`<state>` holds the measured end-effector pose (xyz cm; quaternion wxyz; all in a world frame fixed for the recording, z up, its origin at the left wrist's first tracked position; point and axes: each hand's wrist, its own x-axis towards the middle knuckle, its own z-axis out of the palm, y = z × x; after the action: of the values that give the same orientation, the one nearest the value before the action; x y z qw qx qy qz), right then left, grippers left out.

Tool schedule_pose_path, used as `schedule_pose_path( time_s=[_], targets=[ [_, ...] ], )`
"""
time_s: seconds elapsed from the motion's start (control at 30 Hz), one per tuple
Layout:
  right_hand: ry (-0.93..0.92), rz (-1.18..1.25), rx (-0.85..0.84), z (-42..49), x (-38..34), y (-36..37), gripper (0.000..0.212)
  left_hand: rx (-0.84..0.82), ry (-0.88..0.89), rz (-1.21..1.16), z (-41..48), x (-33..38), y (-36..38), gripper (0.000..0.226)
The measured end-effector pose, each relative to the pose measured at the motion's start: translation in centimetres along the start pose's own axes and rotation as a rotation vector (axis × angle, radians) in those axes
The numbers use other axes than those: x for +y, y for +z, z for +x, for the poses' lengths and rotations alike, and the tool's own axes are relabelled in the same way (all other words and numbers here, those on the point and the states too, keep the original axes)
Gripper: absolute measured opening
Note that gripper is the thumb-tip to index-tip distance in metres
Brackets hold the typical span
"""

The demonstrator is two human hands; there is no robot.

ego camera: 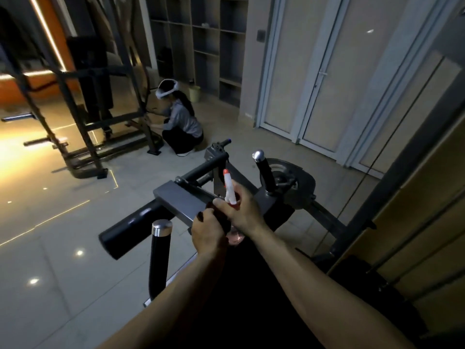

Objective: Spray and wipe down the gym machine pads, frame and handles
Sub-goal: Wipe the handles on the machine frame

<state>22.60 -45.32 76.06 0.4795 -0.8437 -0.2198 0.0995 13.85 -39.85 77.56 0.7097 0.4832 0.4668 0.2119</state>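
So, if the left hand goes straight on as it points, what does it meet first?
Most likely the grey frame plate just ahead of the left hand, though depth is unclear.

White spray bottle point(228, 190) with red nozzle, upright over grey frame point(176, 197); dark cloth point(223, 222) bunched just beside; black roller pad point(125, 230) lower left.

Glossy tiled floor point(63, 235) — empty shelving point(206, 41), white doors point(322, 79)
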Motion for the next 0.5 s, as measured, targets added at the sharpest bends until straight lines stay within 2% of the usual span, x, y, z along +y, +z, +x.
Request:
schedule_pose_path(
  time_s=[0.1, 0.17, 0.23, 0.33, 0.4, 0.5],
  targets=[
    [0.014, -0.008, 0.132, 0.0, 2.2, -1.6, 0.037, -0.095, 0.036, 0.087, -0.6, 0.1, 1.5, 0.025],
    [0.137, 0.164, 0.131, -0.5, 3.8, -3.3, 0.043, -0.153, 0.039, 0.124, -0.4, -0.2, 2.6, 0.026],
    [0.208, 0.215, 0.165, -1.5, 5.4, -5.0, 0.055, -0.19, 0.036, 0.123, 0.2, -0.3, 3.7, 0.028],
    [0.154, 0.081, 0.276, -3.1, 7.1, -7.9, 0.048, -0.207, -0.003, 0.125, 1.1, 0.2, 4.8, 0.028],
    [0.219, 0.017, 0.242, -3.6, 8.0, -9.0, 0.035, -0.224, -0.006, 0.134, 1.5, 0.7, 4.6, 0.024],
    [0.303, -0.142, 0.159, -3.6, 9.3, -9.7, 0.021, -0.243, -0.014, 0.138, 2.0, 1.0, 4.7, 0.029]
  ],
)
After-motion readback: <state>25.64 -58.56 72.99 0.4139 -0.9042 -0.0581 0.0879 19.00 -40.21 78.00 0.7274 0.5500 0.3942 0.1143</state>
